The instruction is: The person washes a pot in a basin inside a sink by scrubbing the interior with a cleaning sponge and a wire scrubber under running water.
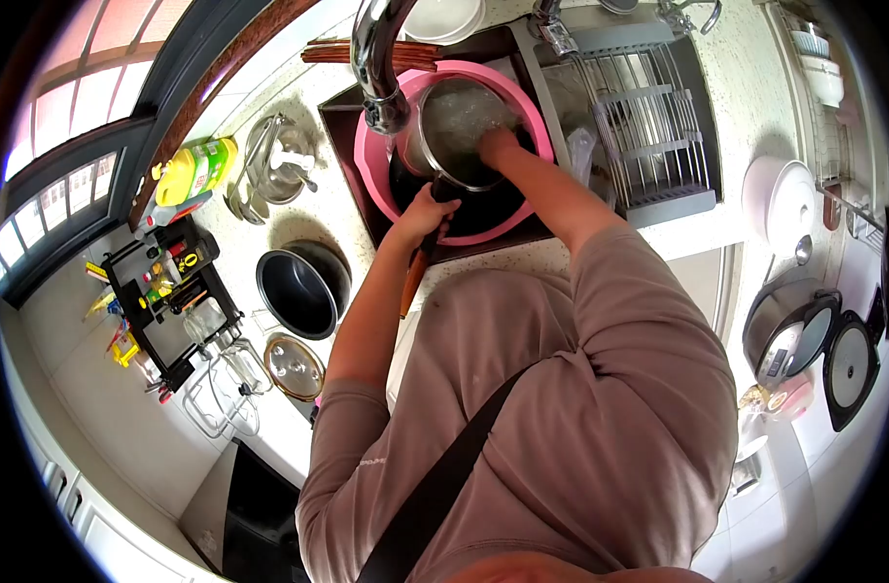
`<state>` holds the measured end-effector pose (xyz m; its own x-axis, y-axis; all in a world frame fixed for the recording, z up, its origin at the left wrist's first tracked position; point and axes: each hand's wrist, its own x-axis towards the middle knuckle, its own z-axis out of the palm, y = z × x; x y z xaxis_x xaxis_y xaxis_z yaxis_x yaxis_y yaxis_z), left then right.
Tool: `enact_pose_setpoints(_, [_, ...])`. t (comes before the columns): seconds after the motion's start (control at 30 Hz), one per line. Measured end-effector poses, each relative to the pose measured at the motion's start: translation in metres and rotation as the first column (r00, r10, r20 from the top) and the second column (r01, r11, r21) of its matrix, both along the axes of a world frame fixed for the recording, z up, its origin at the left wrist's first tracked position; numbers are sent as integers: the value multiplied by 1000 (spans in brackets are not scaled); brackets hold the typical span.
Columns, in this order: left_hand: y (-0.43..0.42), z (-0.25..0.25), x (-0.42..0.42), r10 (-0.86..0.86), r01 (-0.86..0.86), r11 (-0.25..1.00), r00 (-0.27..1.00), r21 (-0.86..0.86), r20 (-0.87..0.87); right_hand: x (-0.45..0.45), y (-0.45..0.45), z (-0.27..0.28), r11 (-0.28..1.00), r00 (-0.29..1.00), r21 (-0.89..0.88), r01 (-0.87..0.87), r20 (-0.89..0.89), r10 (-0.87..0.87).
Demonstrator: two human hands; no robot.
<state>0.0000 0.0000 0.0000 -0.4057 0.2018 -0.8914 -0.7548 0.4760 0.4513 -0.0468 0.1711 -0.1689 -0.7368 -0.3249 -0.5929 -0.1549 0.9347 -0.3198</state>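
Left hand: left hand [427, 216] wrapped around the long handle [417, 277] of the pan [412, 146].
Right hand: right hand [500, 146] dips inside the pan near its right side; fingers hidden, cannot tell whether they grip anything.
Pan position: within the pink basin [371, 165], which sits in the dark sink [342, 136].
Tipping risk: judged the main one; the water [449, 117] puts weight at one end, and a loose or wet hold on the handle could let the pan roll.
Slop risk: a brisk sweep by the right hand could throw water over the near rim, onto the bench [736, 68] edge or shirt [551, 389].
Knock risk: faucet [376, 68] hangs close to the basin's left side; lifting the pan carelessly could strike it.
Stick risk: brown sticks [330, 51] lie just behind the basin; a shove that way could disturb them.
Pan look: round, metallic, bright rim; outer wall picks up a pinkish tone.
Pan contents: murky grey-brown, pale bubbles on top; bottom not visible.
Handle look: dark near the hand, orange-brown toward the free end.
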Motion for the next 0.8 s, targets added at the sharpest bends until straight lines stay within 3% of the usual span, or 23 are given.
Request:
enact_pose_setpoints(0.1, [14, -8, 21, 74, -89, 988, 990, 125, 122, 32, 32, 27, 998, 994, 45, -39, 100, 34])
enact_pose_setpoints(0.17, [3, -10, 14, 124, -164, 969, 969, 185, 212, 21, 20, 70, 901, 820, -168, -401, 372, 434])
enact_pose_setpoints(0.2, [8, -11, 13, 125, -168, 966, 969, 195, 215, 24, 21, 66, 901, 818, -159, -403, 378, 433])
enact_pose_setpoints(0.23, [8, -8, 11, 154, -196, 963, 964, 186, 215, 26, 14, 56, 961, 889, -257, -99, 411, 202])
enact_pose_setpoints(0.27, [5, -5, 7, 184, -221, 960, 960, 169, 213, 25, 5, 47, 914, 884, -344, 214, 466, -32])
enact_pose_setpoints(0.3, [0, -5, 6, 183, -220, 962, 959, 159, 217, 28, 1, 42, 911, 882, -351, 219, 471, -30])
enact_pose_setpoints(0.37, [-11, -7, 0, 155, -205, 956, 961, 211, 230, 26, -4, 31, 856, 980, -497, 143, 192, -53])
enact_pose_setpoints(0.4, [-14, -6, -2, 156, -204, 958, 961, 203, 229, 21, -4, 31, 852, 980, -504, 144, 193, -52])
enact_pose_setpoints(0.47, [-16, -5, -5, 208, -264, 948, 937, 179, 279, 5, -3, 32, 984, 994, -157, -88, 57, 98])
enact_pose_setpoints(0.5, [-15, -4, -5, 210, -264, 949, 937, 173, 281, -4, -5, 24, 983, 993, -163, -88, 60, 99])
enact_pose_setpoints(0.57, [-13, -2, -5, 216, -274, 945, 933, 178, 287, -23, -14, -6, 984, 984, -73, 162, 82, -156])
enact_pose_setpoints(0.6, [-12, -2, -6, 215, -271, 947, 933, 171, 290, -34, -20, -24, 983, 983, -78, 166, 88, -159])
enact_pose_setpoints(0.63, [-12, -2, -6, 227, -279, 947, 932, 159, 283, -45, -27, -43, 856, 874, -192, 480, 20, -485])
enact_pose_setpoints(0.67, [-12, -2, -5, 241, -289, 946, 930, 147, 277, -50, -35, -53, 623, 654, -313, 717, -4, -756])
enact_pose_setpoints(0.7, [-15, -4, -2, 241, -289, 946, 928, 144, 283, -53, -42, -39, 622, 654, -309, 720, 1, -757])
enact_pose_setpoints(0.73, [-17, -8, -1, 250, -302, 943, 920, 140, 301, -65, -48, -12, -38, 216, -459, 888, 487, -846])
enact_pose_setpoints(0.77, [-18, -11, -2, 258, -313, 939, 914, 140, 314, -78, -53, 10, -670, -150, -235, 704, 873, -464])
enact_pose_setpoints(0.8, [-19, -11, -1, 255, -311, 940, 913, 141, 319, -81, -60, 18, -748, -165, -167, 643, 923, -347])
